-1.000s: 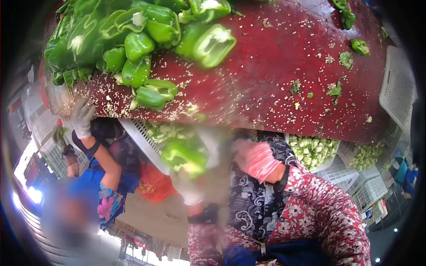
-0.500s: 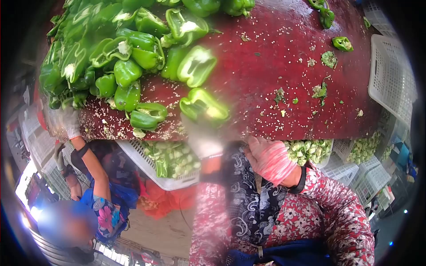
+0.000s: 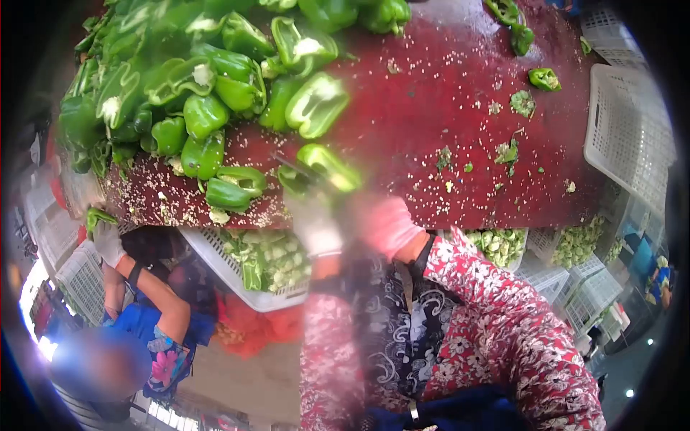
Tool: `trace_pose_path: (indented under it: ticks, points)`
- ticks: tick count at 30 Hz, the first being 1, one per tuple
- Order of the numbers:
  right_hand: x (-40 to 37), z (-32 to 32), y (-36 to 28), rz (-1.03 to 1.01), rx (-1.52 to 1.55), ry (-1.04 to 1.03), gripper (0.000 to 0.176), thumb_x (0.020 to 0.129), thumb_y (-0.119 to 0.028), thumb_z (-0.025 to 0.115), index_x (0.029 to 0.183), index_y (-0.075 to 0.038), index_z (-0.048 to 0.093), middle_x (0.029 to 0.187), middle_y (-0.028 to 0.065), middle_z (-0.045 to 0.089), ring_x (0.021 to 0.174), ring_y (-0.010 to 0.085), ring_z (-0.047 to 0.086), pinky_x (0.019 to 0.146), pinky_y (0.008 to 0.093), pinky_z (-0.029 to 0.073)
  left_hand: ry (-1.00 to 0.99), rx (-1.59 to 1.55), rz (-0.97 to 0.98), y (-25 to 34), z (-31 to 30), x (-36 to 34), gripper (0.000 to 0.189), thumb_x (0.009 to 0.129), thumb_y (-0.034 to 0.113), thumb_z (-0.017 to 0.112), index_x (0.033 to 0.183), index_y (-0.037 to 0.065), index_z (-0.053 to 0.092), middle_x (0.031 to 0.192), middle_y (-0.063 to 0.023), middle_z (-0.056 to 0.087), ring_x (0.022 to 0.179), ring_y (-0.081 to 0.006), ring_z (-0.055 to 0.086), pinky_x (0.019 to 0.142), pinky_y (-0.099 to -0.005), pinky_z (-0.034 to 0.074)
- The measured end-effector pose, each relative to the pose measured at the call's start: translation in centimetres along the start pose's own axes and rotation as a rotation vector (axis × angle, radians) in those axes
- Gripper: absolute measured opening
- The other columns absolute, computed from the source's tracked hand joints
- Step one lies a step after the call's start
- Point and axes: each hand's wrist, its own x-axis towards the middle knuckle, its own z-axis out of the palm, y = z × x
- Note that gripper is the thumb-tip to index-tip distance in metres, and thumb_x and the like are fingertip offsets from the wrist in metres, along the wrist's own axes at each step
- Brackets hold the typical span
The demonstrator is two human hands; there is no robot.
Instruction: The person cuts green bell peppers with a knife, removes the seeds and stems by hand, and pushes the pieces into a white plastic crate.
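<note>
My left hand [image 3: 316,226], in a white glove, grips a cut green bell pepper [image 3: 334,167] at the table's near edge. Pale flesh shows inside the pepper. Close on its right is my right hand [image 3: 390,226] in a pink glove, its fingers curled in toward the pepper. A thin dark strip, perhaps a blade, crosses the pepper's left side; blur hides what the right fingers hold. Just left of my left hand lies another opened green pepper [image 3: 233,188] on the red table [image 3: 431,136].
A large heap of halved green peppers [image 3: 208,79] covers the table's left. Seeds and scraps [image 3: 507,152] are scattered about. Below the edge stands a white crate [image 3: 277,300] of pepper cores. Another white crate [image 3: 625,136] leans at right. A co-worker's gloved hand [image 3: 108,243] holds a green piece.
My right hand has moved left and up from the table edge to the pepper. The pepper has turned in my left hand. The co-worker's hand has drawn back from the heap with a green piece.
</note>
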Motion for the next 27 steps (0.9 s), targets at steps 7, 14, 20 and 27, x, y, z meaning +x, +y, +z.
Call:
trace_pose_path:
  ticks: [7, 14, 20, 27]
  points:
    - [-4.1, -10.9, 1.1, 0.140, 0.218, 0.006, 0.015, 0.084, -0.013, 0.057, 0.096, -0.005, 0.061, 0.081, 0.0146, 0.063, 0.073, 0.0339, 0.065, 0.064, 0.0439, 0.053, 0.054, -0.242, -0.106, -4.1, -0.5, -0.4, 0.046, 0.095, 0.013, 0.041, 0.136, -0.006, 0.041, 0.127, -0.0175, 0.055, 0.109, -0.0231, 0.054, 0.097, -0.0330, 0.042]
    - [-5.6, -6.2, 1.4, 0.246, 0.124, -0.105, 0.021, 0.079, -0.015, 0.059, 0.097, -0.004, 0.057, 0.073, 0.0158, 0.062, 0.065, 0.0338, 0.064, 0.055, 0.0448, 0.050, -0.003, -0.321, -0.020, -3.5, -3.1, -1.8, 0.042, 0.094, 0.012, 0.042, 0.132, -0.005, 0.047, 0.124, -0.0158, 0.056, 0.107, -0.0217, 0.054, 0.095, -0.0332, 0.042]
    - [-8.6, 1.1, -3.6, -0.263, 0.277, -0.158, 0.024, 0.079, -0.016, 0.058, 0.099, -0.004, 0.063, 0.078, 0.0122, 0.065, 0.063, 0.0315, 0.064, 0.051, 0.0410, 0.050, 0.256, -0.310, -0.122, -13.3, -11.9, -4.3, 0.050, 0.095, 0.011, 0.053, 0.138, -0.009, 0.039, 0.134, -0.0207, 0.050, 0.116, -0.0258, 0.051, 0.101, -0.0330, 0.039]
    - [-4.8, -9.7, 2.6, 0.082, 0.297, 0.378, 0.025, 0.079, -0.018, 0.061, 0.101, -0.007, 0.060, 0.068, 0.0129, 0.060, 0.061, 0.0326, 0.063, 0.051, 0.0419, 0.049, 0.292, 0.115, 0.139, -6.7, -13.5, -1.8, 0.051, 0.092, 0.007, 0.058, 0.138, -0.009, 0.041, 0.132, -0.0219, 0.052, 0.119, -0.0289, 0.052, 0.102, -0.0367, 0.041]
